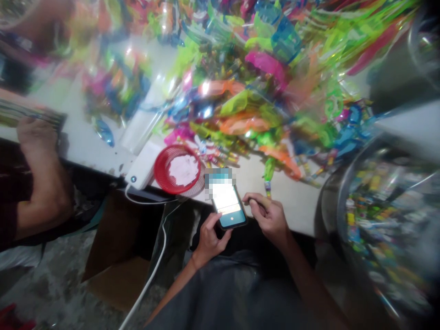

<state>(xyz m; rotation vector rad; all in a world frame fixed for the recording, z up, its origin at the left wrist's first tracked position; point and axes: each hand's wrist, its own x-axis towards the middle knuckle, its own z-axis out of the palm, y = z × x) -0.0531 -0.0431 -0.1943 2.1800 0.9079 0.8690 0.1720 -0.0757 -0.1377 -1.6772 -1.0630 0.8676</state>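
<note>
A smartphone with a lit screen is held at the table's front edge. My left hand grips its lower left corner, fingers and thumb closed about it. Just right of the phone, my right hand is curled, its index finger bent toward the screen and apart from it. A small dark patch shows between that finger and the thumb; what it is, if anything held, I cannot make out. Beyond the right hand lies a small green plastic piece with a printed tube end. Part of the screen is blurred out.
A red basket with a pale lining stands left of the phone, beside a white power strip and its cable. Colourful plastic pieces heap across the table. A metal basin stands right. Another person's arm is at left.
</note>
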